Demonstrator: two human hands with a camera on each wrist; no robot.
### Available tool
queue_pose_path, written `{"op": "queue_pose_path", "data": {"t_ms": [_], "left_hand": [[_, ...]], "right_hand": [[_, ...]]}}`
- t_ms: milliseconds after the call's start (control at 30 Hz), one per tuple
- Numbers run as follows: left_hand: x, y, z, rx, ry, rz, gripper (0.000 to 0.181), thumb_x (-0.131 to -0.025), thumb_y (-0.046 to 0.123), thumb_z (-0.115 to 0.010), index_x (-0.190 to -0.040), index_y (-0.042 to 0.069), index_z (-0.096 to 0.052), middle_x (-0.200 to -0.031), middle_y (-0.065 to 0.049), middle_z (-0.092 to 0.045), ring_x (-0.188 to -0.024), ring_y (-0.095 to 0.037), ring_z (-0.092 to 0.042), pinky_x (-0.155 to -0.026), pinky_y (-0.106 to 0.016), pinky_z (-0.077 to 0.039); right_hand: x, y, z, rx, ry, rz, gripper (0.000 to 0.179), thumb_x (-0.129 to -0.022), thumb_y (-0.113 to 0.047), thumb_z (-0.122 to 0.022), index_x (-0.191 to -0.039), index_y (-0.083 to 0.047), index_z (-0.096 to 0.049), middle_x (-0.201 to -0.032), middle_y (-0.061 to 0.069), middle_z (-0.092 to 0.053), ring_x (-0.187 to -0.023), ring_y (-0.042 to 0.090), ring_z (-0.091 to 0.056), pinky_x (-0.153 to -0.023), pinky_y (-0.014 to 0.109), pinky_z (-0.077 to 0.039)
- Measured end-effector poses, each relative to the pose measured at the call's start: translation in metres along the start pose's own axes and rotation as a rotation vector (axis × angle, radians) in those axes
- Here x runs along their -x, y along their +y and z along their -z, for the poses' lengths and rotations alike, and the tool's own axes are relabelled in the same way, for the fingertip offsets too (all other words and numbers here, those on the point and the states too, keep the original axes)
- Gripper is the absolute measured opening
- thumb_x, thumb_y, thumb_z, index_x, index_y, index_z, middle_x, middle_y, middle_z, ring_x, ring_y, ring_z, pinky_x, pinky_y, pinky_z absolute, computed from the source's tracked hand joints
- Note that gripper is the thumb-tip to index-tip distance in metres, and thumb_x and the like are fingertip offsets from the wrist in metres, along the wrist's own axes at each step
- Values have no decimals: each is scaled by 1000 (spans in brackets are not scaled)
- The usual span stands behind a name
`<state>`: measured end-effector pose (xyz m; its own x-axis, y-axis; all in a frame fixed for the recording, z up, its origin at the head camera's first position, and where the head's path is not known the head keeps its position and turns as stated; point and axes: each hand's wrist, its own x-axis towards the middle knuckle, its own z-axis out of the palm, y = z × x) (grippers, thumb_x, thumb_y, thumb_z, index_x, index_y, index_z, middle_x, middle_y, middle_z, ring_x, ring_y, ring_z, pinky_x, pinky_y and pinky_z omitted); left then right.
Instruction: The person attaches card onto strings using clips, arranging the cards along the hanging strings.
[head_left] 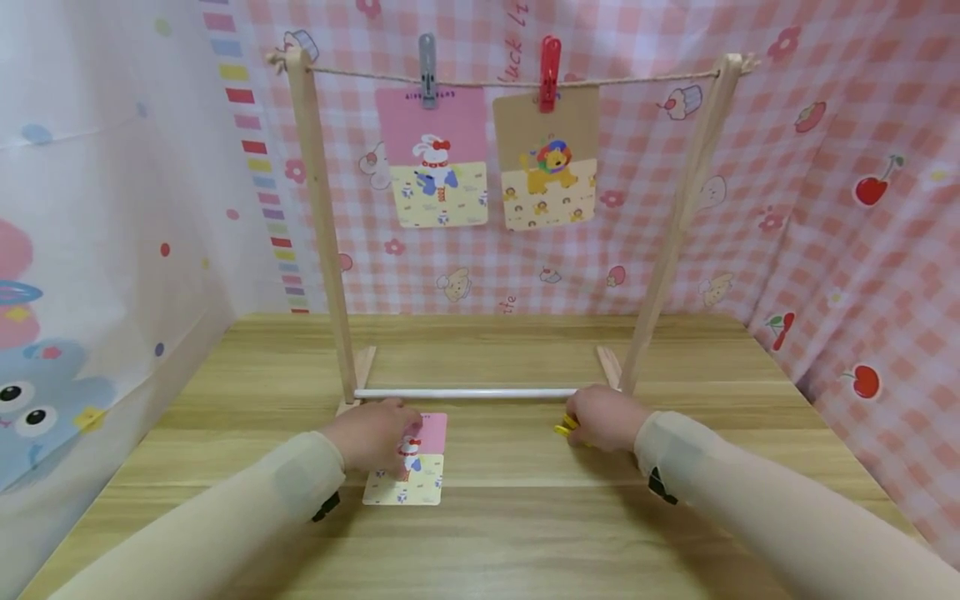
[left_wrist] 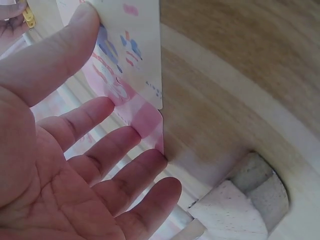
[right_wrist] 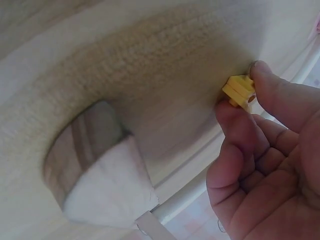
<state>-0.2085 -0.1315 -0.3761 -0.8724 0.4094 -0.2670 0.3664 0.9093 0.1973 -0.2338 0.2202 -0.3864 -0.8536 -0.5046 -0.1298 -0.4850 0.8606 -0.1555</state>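
Note:
My left hand (head_left: 377,437) is over a pink-and-cream card (head_left: 423,479) with a rabbit picture, near the left post's foot. In the left wrist view, the thumb lies over the card's cream part (left_wrist: 135,30), and the other fingers, spread and slightly bent, reach its pink part. My right hand (head_left: 609,419) pinches a yellow clothespin (right_wrist: 239,90) between thumb and forefinger, low over the table near the right post. Part of the clothespin is hidden by the fingers.
Behind the hands stands a wooden frame (head_left: 318,200) with a white crossbar (head_left: 465,393). From its string (head_left: 637,81), a grey clothespin (head_left: 427,71) holds a rabbit card (head_left: 431,192) and a red clothespin (head_left: 550,75) a lion card (head_left: 551,200). Patterned cloth (head_left: 750,167) surrounds the wooden table (head_left: 510,533).

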Motion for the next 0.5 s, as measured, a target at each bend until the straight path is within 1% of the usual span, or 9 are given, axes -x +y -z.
{"op": "queue_pose_path", "data": {"t_ms": [133,333,500], "left_hand": [[0,0,-1,2,1,0,65,-77,32,-96,-133,17,-67,-126,-4,-66,-110,-22,-65,-106,-50,-53],[-2,-1,-2,9,5,4,64,-76,31,-96,-131,17,-67,-123,-2,-66,-111,-22,-65,-105,-49,-54],[-3,-1,-3,9,14,0,63,-76,31,-97,-130,18,-68,-122,0,-66,-110,-21,-64,-105,-47,-53]], "right_hand": [[0,0,-1,2,6,-8,33,-86,-17,-84,-69,-15,-57,-63,-5,-46,-63,13,-44,-62,26,-38],[0,0,-1,-29,2,-33,31,-86,-16,-85,-70,-15,-58,-64,-5,-48,-64,13,-45,-61,27,-38],[0,0,-1,-37,-2,-38,30,-86,-16,-85,-70,-15,-59,-64,-5,-49,-64,13,-46,-61,27,-38]]}}
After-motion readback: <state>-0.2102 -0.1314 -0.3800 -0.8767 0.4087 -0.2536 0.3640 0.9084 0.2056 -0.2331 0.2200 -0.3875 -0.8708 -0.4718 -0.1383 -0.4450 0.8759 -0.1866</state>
